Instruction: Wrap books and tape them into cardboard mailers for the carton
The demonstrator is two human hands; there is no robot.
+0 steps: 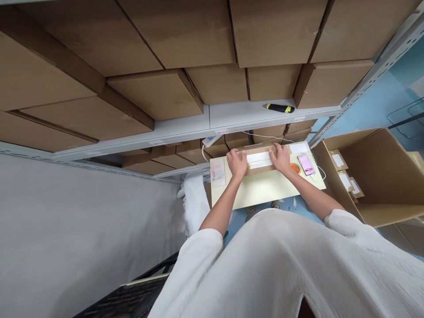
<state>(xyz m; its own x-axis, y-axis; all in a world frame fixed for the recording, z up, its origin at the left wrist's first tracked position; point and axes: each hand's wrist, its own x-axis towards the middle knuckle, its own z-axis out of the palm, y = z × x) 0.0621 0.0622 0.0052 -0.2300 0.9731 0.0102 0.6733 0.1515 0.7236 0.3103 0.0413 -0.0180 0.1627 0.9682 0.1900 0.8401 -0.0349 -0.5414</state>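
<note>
A small brown cardboard box lies on a cream tabletop, with white, strip-like surfaces showing in its middle. My left hand grips the box's left end, fingers bent over the far edge and thumb on top. At the other end, my right hand holds on with its fingers curled over the cardboard. Whether the white surfaces are contents or a label is too small to tell. Close to my right wrist are an orange-and-yellow tape roll and a phone with a pink screen.
A large open carton with several small labelled packets stands right of the table. Shelves full of cardboard boxes rise ahead. A black-and-yellow utility knife lies on the shelf ledge. White wrapping material hangs at the table's left.
</note>
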